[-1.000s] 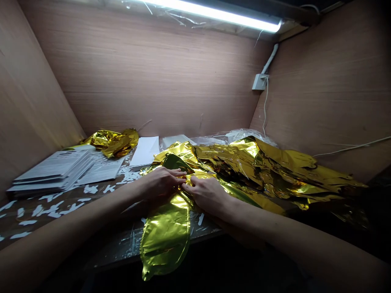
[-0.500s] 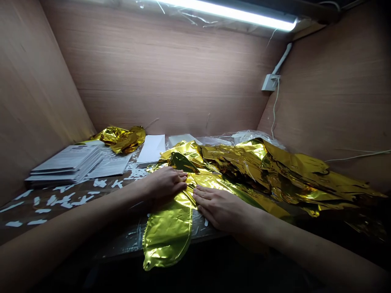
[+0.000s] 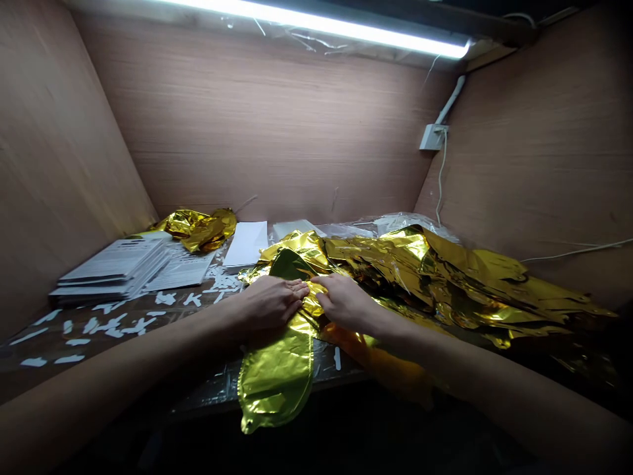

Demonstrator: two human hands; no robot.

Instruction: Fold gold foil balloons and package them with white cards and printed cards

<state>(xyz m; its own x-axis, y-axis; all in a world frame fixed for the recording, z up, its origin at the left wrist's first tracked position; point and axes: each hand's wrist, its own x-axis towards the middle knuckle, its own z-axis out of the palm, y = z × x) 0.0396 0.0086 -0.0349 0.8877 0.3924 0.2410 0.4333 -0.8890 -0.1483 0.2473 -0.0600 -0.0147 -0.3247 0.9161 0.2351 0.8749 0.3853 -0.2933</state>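
A flat gold foil balloon [image 3: 277,376] lies under my hands, its rounded end with a small tab hanging over the table's front edge. My left hand [image 3: 274,300] rests on it, fingers lying flat and pointing right, pressing the foil down. My right hand [image 3: 343,300] has its thumb and fingers closed on a folded part of the same balloon, close to the left fingertips. An orange-gold part of foil hangs below the right wrist. Behind and to the right lies a heap of gold foil balloons [image 3: 445,284].
At left are a stack of printed sheets [image 3: 111,267] and scattered white paper strips [image 3: 116,323]. Crumpled gold foil [image 3: 198,227] and a white paper stack [image 3: 246,243] lie at the back. Wooden panels enclose the table; a tube light [image 3: 316,26] hangs above, with a socket box [image 3: 433,136] at right.
My right hand has gone from lying flat to gripping the foil, moving up and folding it over towards the left hand. The left hand stays on the balloon. The view has shifted slightly.
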